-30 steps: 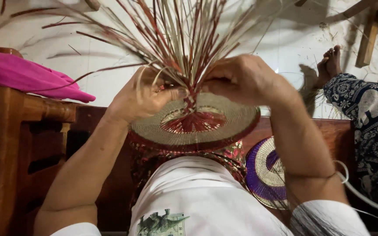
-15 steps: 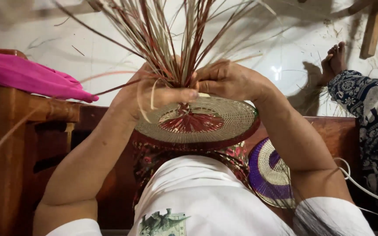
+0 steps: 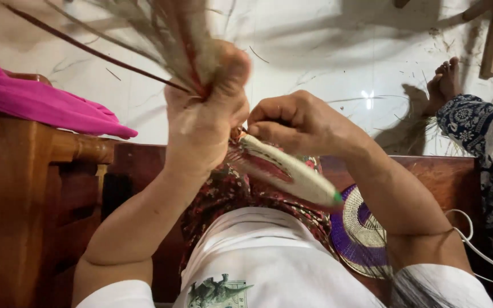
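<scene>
Edgewise, tilted cream woven disc

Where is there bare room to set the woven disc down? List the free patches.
Free: the pale floor between the pink cloth and the other person's foot. Crowded: the lap, where the left hand grips the reed strands, the right hand pinches the woven disc, and a purple woven piece lies.

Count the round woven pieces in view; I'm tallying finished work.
2: a tan woven disc with red centre, tilted edge-on between the left hand and right hand, and a purple-and-tan woven disc beside the right forearm, partly hidden.
</scene>
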